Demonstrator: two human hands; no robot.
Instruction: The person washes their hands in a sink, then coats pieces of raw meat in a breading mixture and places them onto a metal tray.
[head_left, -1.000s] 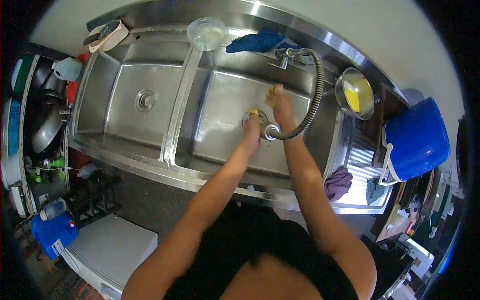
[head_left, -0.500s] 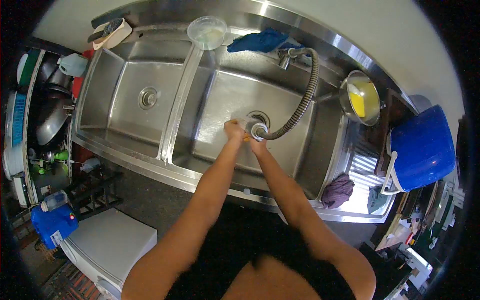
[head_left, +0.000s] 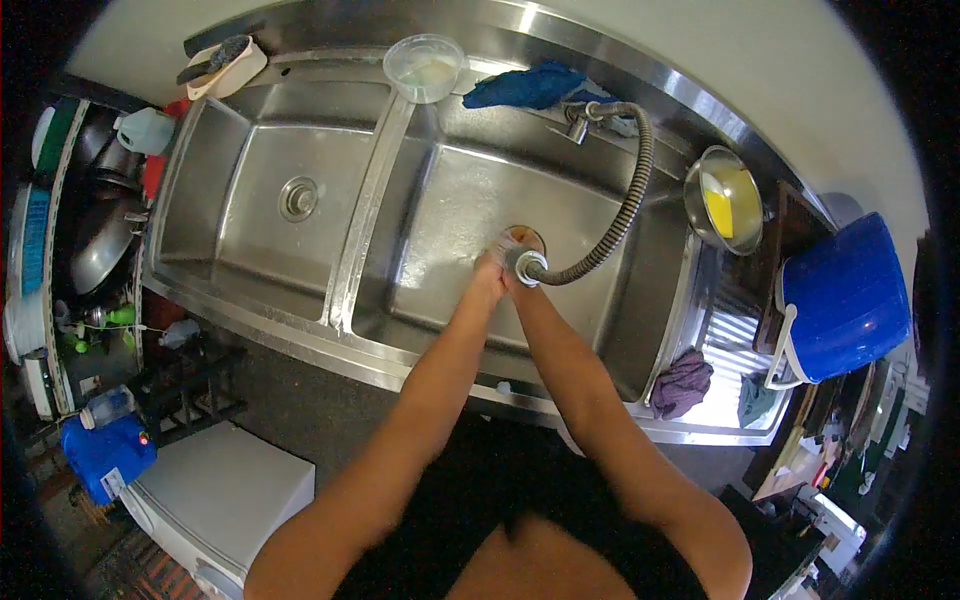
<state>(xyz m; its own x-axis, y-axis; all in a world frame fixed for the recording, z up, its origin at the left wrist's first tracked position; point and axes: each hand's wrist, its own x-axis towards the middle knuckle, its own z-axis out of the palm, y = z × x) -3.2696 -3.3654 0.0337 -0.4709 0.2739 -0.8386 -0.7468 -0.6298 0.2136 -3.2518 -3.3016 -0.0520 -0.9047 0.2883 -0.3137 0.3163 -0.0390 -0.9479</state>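
My two hands are together low in the right sink basin (head_left: 430,240), under the head of a flexible metal hose tap (head_left: 645,165). My left hand (head_left: 489,271) is at the left of the white-rimmed tap head (head_left: 527,265), with its fingers pointing towards the drain and blurred by what looks like running water. My right hand (head_left: 514,285) is mostly hidden beneath the tap head. Something brownish shows over the drain beyond the tap head; whether it is fingers or a held thing I cannot make out.
The left basin (head_left: 260,220) adjoins. Along the back stand a clear plastic tub (head_left: 425,68), a blue cloth (head_left: 525,86) and a beige dish with a scrubber (head_left: 235,72). To the right are a metal bowl with a yellow sponge (head_left: 722,200), a purple cloth (head_left: 682,385) and a blue bucket (head_left: 845,300).
My left hand has moved right and closer to the right hand, under the tap head. The orange bit seen between the hands earlier is out of sight. The view has shifted slightly.
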